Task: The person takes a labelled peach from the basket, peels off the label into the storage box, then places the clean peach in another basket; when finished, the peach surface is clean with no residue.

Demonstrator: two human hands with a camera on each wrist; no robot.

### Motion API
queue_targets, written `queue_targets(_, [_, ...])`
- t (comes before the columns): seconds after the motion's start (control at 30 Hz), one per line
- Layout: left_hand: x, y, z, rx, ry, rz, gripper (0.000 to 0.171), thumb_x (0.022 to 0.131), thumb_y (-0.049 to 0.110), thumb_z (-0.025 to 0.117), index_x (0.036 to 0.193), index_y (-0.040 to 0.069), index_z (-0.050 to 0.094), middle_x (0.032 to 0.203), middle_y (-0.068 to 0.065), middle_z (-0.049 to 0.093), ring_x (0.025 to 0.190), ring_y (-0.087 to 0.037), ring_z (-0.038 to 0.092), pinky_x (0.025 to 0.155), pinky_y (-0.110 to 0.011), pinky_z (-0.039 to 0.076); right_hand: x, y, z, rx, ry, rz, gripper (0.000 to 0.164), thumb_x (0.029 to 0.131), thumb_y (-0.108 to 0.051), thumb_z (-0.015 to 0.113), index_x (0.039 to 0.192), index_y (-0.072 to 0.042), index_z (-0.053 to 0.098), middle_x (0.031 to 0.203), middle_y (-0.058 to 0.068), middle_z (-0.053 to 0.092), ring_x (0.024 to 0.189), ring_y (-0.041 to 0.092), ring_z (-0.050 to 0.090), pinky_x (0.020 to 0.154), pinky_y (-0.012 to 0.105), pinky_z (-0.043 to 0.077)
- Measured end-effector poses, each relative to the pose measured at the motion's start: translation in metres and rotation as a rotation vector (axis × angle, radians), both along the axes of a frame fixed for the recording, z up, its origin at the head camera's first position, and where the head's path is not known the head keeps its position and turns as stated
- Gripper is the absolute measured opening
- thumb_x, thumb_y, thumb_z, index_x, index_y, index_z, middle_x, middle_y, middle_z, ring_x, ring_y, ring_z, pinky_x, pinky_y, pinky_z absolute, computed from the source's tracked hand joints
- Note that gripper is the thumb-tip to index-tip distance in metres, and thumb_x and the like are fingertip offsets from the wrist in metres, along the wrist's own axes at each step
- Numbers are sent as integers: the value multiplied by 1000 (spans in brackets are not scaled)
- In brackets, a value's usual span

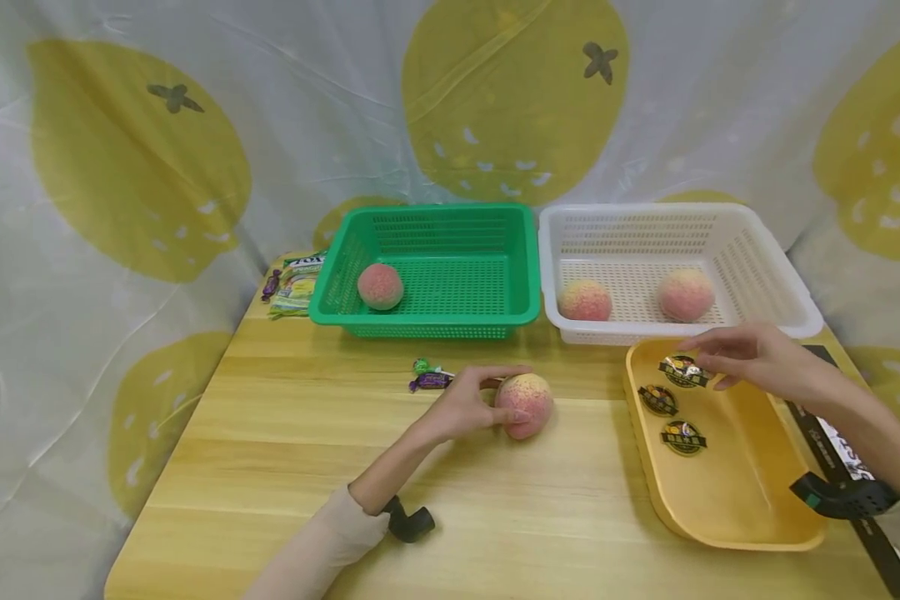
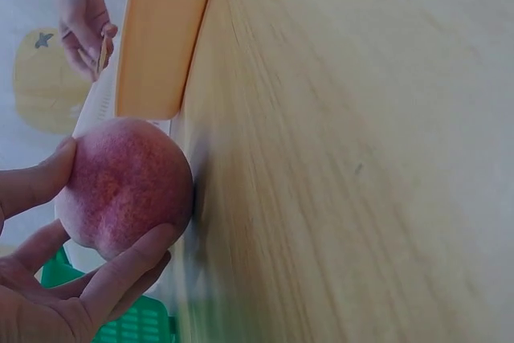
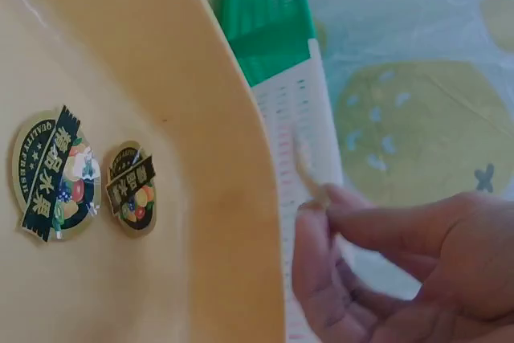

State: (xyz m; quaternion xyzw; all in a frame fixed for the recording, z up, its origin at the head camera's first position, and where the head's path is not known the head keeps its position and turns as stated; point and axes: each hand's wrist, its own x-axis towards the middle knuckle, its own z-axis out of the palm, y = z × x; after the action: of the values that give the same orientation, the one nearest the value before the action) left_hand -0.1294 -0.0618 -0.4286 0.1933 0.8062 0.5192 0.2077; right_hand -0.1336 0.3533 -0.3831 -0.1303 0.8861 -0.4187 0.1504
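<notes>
In the head view my left hand (image 1: 461, 406) grips a pink and yellow peach (image 1: 525, 406) over the middle of the wooden table. The left wrist view has the thumb and fingers around the peach (image 2: 124, 186), close to the tabletop; whether it touches the wood I cannot tell. My right hand (image 1: 765, 358) is above the far end of a yellow tray (image 1: 735, 475). Between its thumb and fingertips it pinches a fruit sticker (image 1: 682, 371), seen edge-on in the right wrist view. Two more black and gold stickers, an upper one (image 1: 657, 400) and a lower one (image 1: 682, 437), lie in the tray.
A green basket (image 1: 427, 319) at the back holds one peach (image 1: 380, 287). Beside it, a white basket (image 1: 768, 275) holds two peaches. Wrapped candies (image 1: 431, 380) lie left of my left hand. A candy packet (image 1: 300, 283) is at the far left, and a dark-edged box (image 1: 832, 454) lies right of the tray.
</notes>
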Motion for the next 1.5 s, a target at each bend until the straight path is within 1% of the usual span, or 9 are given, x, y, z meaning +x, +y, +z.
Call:
queue_targets(0.17, [0,-1,-1,7,19,-3,57,86,4,84,140,12,66,145,-12,64,131,-38,62,109,-46,53,3,9,-16,6,5,51,20,102,-2,62,118,0,73,103,-26,73,75,6,70,63,28,60])
queue_targets(0.43, [0,-1,-2,17,17,-7,57,87,2,82,140,10,66,145,-14,63,132,-40,61,109,-49,53,3,-1,-36,122,-4,40,22,98,7,61,117,11,70,92,10,74,65,2,61,57,25,57])
queue_targets(0.7, [2,-1,-1,18,1,-3,57,87,0,81,141,10,65,146,-15,62,132,-41,60,106,-48,55,1,-5,-43,304,137,12,20,92,6,63,105,1,77,87,6,71,65,-1,56,57,22,51])
queue_targets(0.93, [1,0,-1,13,0,-2,57,87,0,81,141,10,65,146,-15,63,131,-40,61,107,-49,54,2,-8,-40,411,315,11,14,86,5,72,97,0,79,87,15,78,80,30,73,71,41,58])
queue_targets(1.03, [1,0,-1,15,6,-4,57,87,1,81,141,10,65,145,-15,63,131,-40,61,107,-49,54,2,-6,-35,409,330,15,13,87,3,73,99,2,79,91,17,79,85,35,74,74,43,58])
queue_targets(1.13, [0,0,-1,20,14,-10,56,87,1,82,140,9,66,145,-15,63,130,-40,62,108,-48,54,3,2,-26,333,261,30,16,94,-3,71,108,1,77,101,15,79,86,16,71,72,32,56])
queue_targets(1.3, [0,0,-2,20,20,-9,56,87,0,81,140,10,66,146,-14,63,129,-39,63,106,-47,55,-1,28,-5,88,71,95,26,106,-7,56,127,3,67,113,-8,77,92,-2,68,73,23,58])
queue_targets(1.4, [-1,0,-2,14,15,-10,56,87,-2,80,140,11,66,147,-14,62,128,-38,63,103,-45,57,-8,43,6,24,73,87,27,106,-3,53,130,3,65,110,-18,76,96,0,70,75,21,59])
queue_targets(1.5, [-1,-1,-2,4,2,-12,57,87,-2,79,141,12,66,148,-13,61,127,-38,63,98,-41,58,-15,57,17,45,107,-6,29,106,-6,55,133,-2,65,112,-23,73,98,-4,67,76,15,55])
